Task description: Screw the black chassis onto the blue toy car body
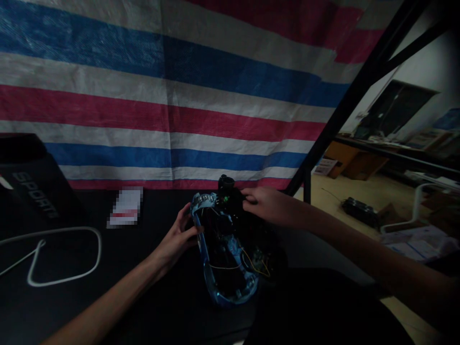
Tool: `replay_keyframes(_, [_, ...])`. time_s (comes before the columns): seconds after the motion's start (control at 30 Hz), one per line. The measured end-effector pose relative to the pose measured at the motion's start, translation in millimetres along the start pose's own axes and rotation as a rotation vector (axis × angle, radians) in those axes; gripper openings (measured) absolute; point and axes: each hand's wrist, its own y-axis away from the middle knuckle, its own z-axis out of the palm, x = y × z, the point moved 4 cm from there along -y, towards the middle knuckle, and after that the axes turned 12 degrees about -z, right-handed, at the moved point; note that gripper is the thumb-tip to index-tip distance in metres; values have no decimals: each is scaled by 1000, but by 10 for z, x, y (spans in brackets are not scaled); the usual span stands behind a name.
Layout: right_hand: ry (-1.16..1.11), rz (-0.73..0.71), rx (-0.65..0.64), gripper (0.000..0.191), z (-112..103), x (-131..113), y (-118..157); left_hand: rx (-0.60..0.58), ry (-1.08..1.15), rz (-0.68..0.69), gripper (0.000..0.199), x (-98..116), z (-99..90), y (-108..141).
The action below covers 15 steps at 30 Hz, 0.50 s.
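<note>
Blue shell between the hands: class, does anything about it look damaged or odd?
Yes: the blue shell lies open, its inside bared, a pale wire crossing it and a yellow wire looping at its right. It looks taken apart; the gloom hides whether anything is broken.

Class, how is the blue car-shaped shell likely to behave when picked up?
The blue shell probably stays stiff, since its rim holds a moulded-looking curve. It may feel light for its size, being open underneath. The thin yellow wire beside it could snag, as it loops loosely.
</note>
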Motion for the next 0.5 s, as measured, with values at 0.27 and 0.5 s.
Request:
replay_keyframes(0.27, [-547,277,45,17,-38,655,267,-9,-13,0,78,-1,-74,-32])
replay_keyframes(0.5, [-704,351,243,33,143,1175,634,28,-71,-35,75,25,-99,-95])
